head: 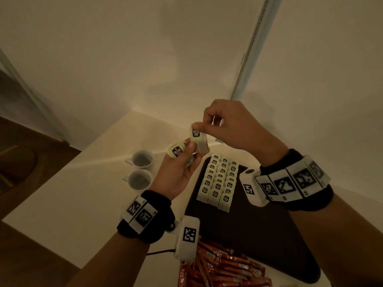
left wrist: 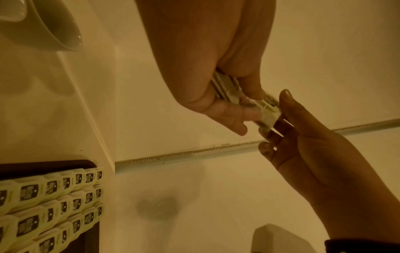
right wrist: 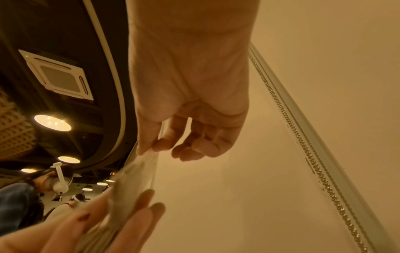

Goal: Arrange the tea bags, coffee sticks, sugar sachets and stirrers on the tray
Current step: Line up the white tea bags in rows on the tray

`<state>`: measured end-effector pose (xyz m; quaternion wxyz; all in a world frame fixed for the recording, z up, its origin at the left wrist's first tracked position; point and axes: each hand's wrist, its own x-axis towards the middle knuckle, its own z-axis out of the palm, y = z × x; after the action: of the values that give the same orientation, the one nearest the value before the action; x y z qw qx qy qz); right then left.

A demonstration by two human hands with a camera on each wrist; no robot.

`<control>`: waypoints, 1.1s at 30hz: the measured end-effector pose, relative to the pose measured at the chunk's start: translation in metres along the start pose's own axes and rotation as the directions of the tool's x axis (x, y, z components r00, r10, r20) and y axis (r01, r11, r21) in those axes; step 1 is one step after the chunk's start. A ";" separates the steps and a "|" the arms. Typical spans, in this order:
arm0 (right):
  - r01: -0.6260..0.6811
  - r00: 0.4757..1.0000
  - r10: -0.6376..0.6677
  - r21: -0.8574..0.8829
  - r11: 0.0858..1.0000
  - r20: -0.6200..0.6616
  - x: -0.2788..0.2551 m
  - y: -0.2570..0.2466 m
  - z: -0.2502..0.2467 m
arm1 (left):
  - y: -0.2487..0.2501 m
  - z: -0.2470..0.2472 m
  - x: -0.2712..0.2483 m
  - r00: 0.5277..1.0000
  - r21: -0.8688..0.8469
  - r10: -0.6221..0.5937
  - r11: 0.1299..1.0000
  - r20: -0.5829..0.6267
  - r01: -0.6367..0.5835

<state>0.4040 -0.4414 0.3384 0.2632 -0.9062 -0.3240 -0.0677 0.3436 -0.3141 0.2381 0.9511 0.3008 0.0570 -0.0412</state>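
My left hand is raised above the table and grips a small stack of pale green tea bags. My right hand pinches one tea bag by its top, half out of that stack. In the left wrist view the pinched tea bag sits between both hands. The dark tray lies below, with three neat rows of tea bags at its far left corner. Red coffee sticks lie in a loose heap at the near edge. No sugar sachets or stirrers are in view.
Two white cups stand on the white table left of the tray. A wall rises right behind the table, with a metal-edged strip at its right. The table's left edge drops to a wooden floor.
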 end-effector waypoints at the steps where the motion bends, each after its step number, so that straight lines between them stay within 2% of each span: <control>1: -0.002 1.000 0.002 -0.024 1.000 0.006 0.000 0.001 0.000 | 0.000 0.000 0.000 1.000 0.012 0.010 1.000 -0.004 -0.010; 3: -0.023 1.000 0.023 -0.011 1.000 0.010 -0.002 0.002 0.000 | 0.001 -0.001 0.000 1.000 0.057 0.028 0.998 -0.010 -0.027; 6: -0.068 0.997 0.063 0.110 0.992 0.051 -0.005 0.002 -0.001 | 0.002 0.001 -0.001 0.999 0.102 0.054 0.993 0.002 -0.054; 12: -0.011 0.999 0.008 0.092 0.996 0.036 -0.003 0.000 0.001 | 0.001 0.007 -0.004 0.994 0.124 0.060 0.990 0.087 -0.070; 16: -0.023 0.999 0.018 0.160 0.987 0.037 -0.002 -0.004 0.001 | 0.001 0.011 -0.003 0.997 0.217 0.051 0.974 0.059 -0.062; 23: -0.038 0.998 0.028 0.205 0.978 0.048 -0.004 -0.006 0.000 | 0.006 0.014 -0.005 0.994 0.213 0.074 0.973 0.076 -0.088; 26: -0.061 0.998 0.064 0.222 0.973 -0.008 -0.002 -0.008 -0.001 | 0.004 0.014 -0.005 0.997 0.186 0.062 0.980 0.053 -0.071; 30: -0.068 0.994 0.089 0.259 0.964 -0.070 -0.001 -0.013 -0.005 | 0.003 0.015 -0.009 0.995 0.135 0.029 0.990 0.098 -0.042; 33: -0.059 0.994 0.076 0.194 0.979 -0.082 0.001 -0.017 -0.005 | 0.001 0.017 -0.008 0.995 0.097 0.020 0.995 0.094 -0.030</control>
<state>0.3940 -0.4326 0.3501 0.3653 -0.8833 -0.2859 -0.0676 0.3371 -0.3226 0.2533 0.9372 0.3456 0.0070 -0.0459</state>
